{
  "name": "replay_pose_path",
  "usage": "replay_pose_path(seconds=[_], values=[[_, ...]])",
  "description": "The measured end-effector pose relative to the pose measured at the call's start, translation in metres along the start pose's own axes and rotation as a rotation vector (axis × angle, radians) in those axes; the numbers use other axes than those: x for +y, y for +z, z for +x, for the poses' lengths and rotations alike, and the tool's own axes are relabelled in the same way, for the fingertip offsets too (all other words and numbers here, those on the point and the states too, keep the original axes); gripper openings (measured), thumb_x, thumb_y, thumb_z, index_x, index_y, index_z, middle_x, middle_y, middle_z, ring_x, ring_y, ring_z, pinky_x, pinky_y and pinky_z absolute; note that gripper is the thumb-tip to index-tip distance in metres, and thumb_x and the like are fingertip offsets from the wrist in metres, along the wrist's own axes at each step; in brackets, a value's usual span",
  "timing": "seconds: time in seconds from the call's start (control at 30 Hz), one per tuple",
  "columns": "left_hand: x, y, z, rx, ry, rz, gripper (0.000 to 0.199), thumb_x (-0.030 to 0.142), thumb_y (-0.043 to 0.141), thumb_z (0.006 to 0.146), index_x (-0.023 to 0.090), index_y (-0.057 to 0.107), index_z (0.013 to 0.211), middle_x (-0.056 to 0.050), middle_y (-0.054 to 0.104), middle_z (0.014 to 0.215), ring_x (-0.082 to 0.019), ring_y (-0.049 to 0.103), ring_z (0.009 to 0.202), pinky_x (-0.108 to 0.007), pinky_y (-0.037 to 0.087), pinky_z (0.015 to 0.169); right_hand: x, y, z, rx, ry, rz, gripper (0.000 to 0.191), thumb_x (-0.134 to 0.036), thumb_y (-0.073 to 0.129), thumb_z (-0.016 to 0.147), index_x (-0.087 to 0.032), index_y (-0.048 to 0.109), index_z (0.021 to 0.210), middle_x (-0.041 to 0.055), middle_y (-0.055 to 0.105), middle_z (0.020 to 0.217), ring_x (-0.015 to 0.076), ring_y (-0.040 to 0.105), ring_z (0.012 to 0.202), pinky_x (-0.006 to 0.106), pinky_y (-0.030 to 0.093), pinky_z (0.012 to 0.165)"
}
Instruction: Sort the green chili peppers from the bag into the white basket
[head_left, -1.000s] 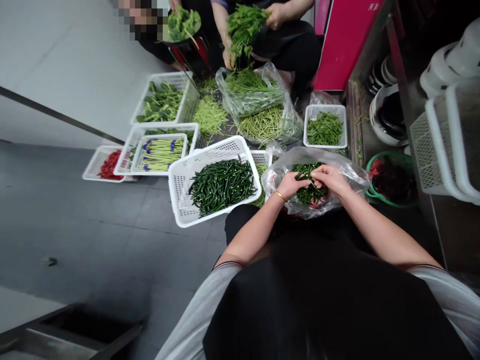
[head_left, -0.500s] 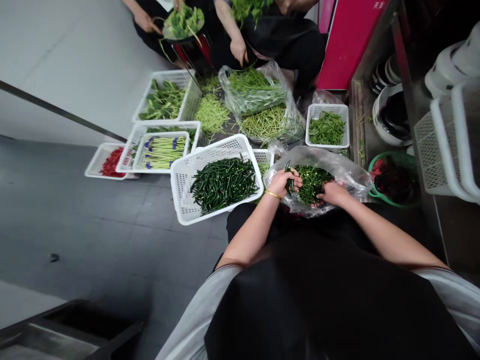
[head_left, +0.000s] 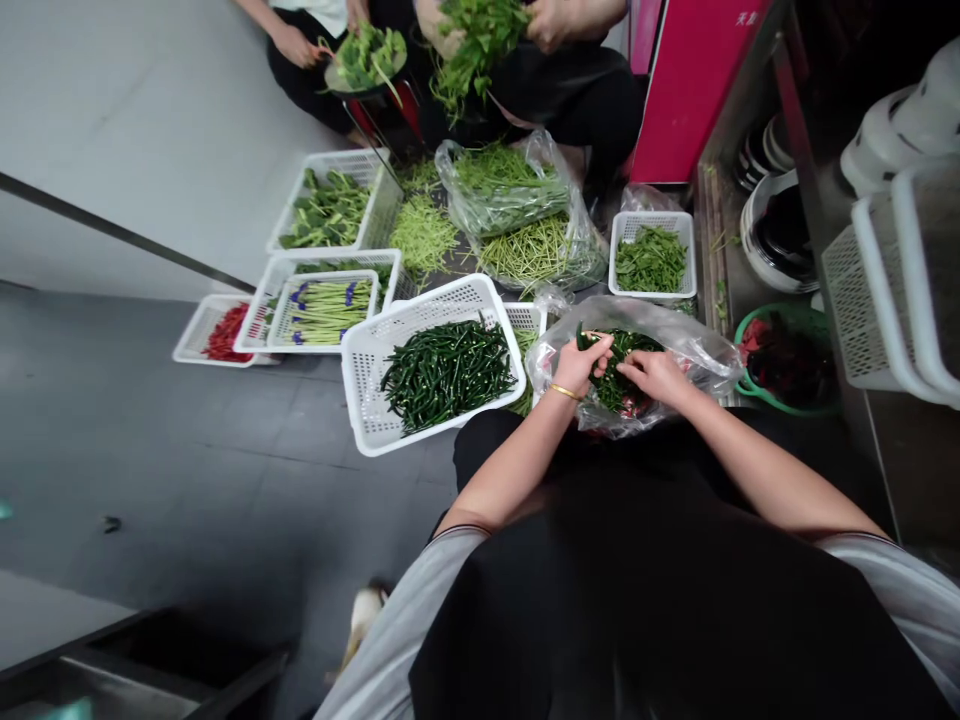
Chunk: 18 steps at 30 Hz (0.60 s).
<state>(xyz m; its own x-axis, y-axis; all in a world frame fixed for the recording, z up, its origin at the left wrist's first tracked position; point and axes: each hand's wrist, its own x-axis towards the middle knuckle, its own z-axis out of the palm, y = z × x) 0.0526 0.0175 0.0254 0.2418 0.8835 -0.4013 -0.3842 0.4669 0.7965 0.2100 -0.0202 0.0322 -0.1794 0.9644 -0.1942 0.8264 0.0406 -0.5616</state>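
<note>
My left hand, with a gold bracelet at the wrist, is closed round some green chili peppers over the left part of a clear plastic bag. My right hand is just to its right, fingers pinched together over the bag; what they hold, if anything, is too small to name. Green chilies with stems lie in the bag below both hands. Left of the bag, a large white basket is tilted and holds a heap of dark green chilies.
White baskets of red chilies, asparagus-like stalks and leafy greens stand left. Across, two people sit with greens; bags of stems lie before them. A green basin is right. A shoe shows behind on the left.
My right hand has risen slightly from the chilies toward my left hand, which has turned inward. One person opposite has lifted a bunch of greens. A shoe has appeared at the lower left.
</note>
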Motion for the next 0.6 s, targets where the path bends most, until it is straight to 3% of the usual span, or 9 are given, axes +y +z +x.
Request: replay_pose_path(seconds=[0.13,0.23,0.37,0.43,0.53,0.6], values=[[0.011,-0.008,-0.005,-0.054,-0.08,-0.161,0.031,0.03,0.084,0.071,0.01,0.064,0.083,0.003,0.055,0.058,-0.003,0.042,0.044,-0.017,0.024,0.04,0.012,0.007,-0.005,-0.056,-0.009,0.386,0.043,-0.055,0.045,0.093,-0.019,0.057,0.073,0.0004,0.056,0.058,0.0145,0.051,0.055,0.026,0.037,0.057],[0.012,-0.008,-0.011,-0.144,-0.136,-0.237,0.029,0.032,0.082,0.074,0.01,0.065,0.084,0.002,0.054,0.061,-0.003,0.043,0.047,-0.015,0.023,0.04,0.0,-0.002,-0.019,-0.112,-0.028,0.508,0.047,-0.061,0.039,0.094,-0.021,0.051,0.072,-0.004,0.043,0.048,0.0123,0.04,0.044,0.025,0.031,0.05],[0.01,-0.004,-0.014,-0.274,-0.328,-0.172,0.03,0.033,0.076,0.08,0.01,0.06,0.071,-0.003,0.059,0.065,-0.003,0.043,0.046,-0.015,0.023,0.038,-0.028,-0.027,-0.045,-0.218,-0.39,0.239,0.048,-0.056,0.036,0.098,-0.02,0.048,0.069,0.0026,0.056,0.063,0.0142,0.051,0.058,0.026,0.038,0.059],[0.01,-0.007,-0.013,-0.269,-0.416,-0.175,0.033,0.032,0.072,0.083,0.011,0.053,0.065,-0.004,0.06,0.065,-0.003,0.042,0.044,-0.015,0.022,0.037,-0.031,-0.034,-0.052,-0.281,-0.462,0.01,0.044,-0.051,0.036,0.1,-0.019,0.056,0.076,0.0072,0.064,0.079,0.0167,0.058,0.071,0.027,0.042,0.067],[0.017,-0.018,-0.011,-0.169,-0.429,-0.247,0.034,0.029,0.068,0.083,0.014,0.046,0.062,-0.004,0.059,0.063,-0.006,0.049,0.047,-0.014,0.026,0.039,-0.013,-0.026,-0.042,-0.286,-0.123,-0.338,0.043,-0.05,0.042,0.1,-0.016,0.066,0.095,0.0151,0.069,0.098,0.0229,0.065,0.087,0.03,0.046,0.074],[0.023,-0.027,-0.012,-0.137,-0.387,-0.263,0.025,0.025,0.07,0.079,0.015,0.049,0.068,-0.003,0.061,0.064,-0.009,0.055,0.052,-0.015,0.032,0.042,0.002,-0.01,-0.029,-0.364,0.082,-0.411,0.048,-0.054,0.046,0.098,-0.013,0.07,0.102,0.0182,0.07,0.103,0.0261,0.067,0.093,0.031,0.048,0.076]])
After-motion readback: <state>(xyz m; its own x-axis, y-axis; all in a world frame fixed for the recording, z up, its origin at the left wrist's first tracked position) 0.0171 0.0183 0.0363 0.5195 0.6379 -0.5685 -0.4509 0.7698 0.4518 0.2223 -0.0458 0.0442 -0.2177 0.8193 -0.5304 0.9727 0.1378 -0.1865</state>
